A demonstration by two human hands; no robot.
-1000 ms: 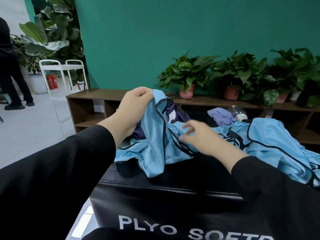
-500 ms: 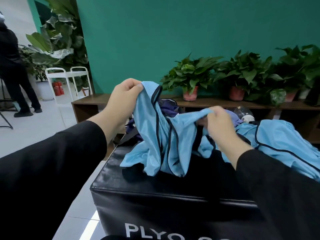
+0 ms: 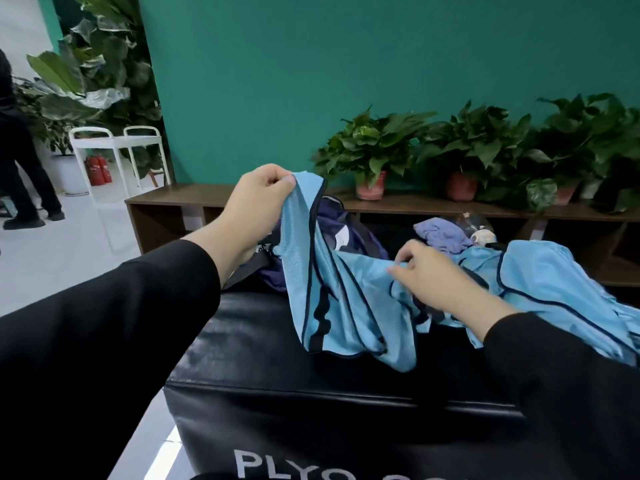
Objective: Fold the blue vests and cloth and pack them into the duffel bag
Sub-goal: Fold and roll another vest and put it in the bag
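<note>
Blue vest between both hands

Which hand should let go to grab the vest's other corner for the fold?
Right, probably. The left hand pinches the vest by a top corner and holds it up off the black box. The right hand only pinches loose fabric lower down, so it can regrip.
</note>
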